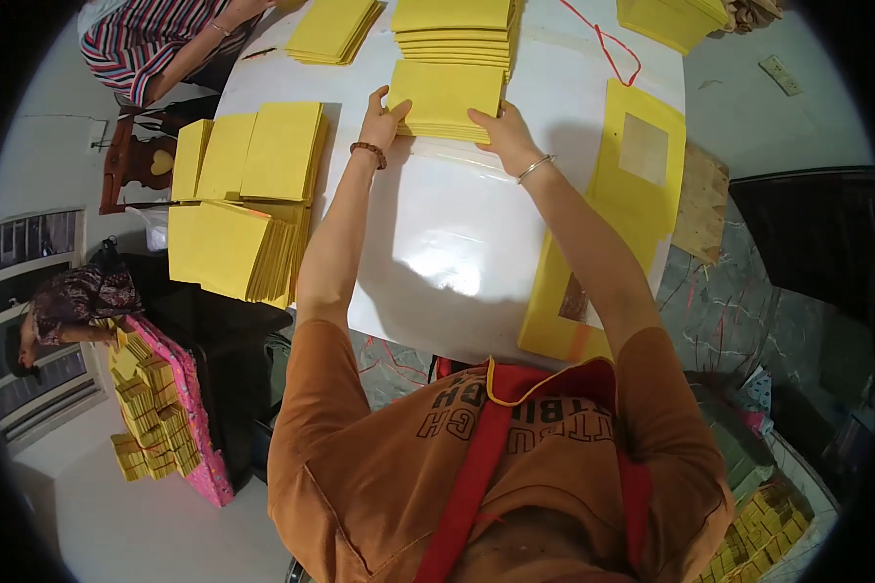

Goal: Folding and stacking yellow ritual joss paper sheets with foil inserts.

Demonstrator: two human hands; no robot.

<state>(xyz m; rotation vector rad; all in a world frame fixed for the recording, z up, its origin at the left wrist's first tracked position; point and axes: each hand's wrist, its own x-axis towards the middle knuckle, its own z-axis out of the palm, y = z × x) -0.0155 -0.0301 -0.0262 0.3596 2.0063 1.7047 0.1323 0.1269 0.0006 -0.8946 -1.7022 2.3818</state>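
Observation:
Both arms reach forward over the white table. My left hand [383,119], with a beaded bracelet at the wrist, grips the left side of a small stack of yellow paper [445,95]. My right hand [507,134], with a bangle, holds the same stack's right side. Both thumbs press on its top, and the other fingers are partly hidden at the edges. The stack's far edge is against or just in front of a taller pile of yellow paper [451,21]; I cannot tell whether they touch.
Yellow paper bundles [238,209] cover the table's left side. Large yellow sheets with pale rectangles [642,146] lie along its right. A red string [624,60] trails at the far right. A person in a striped top [156,49] is at the far left; another bends near stacked bundles [156,408].

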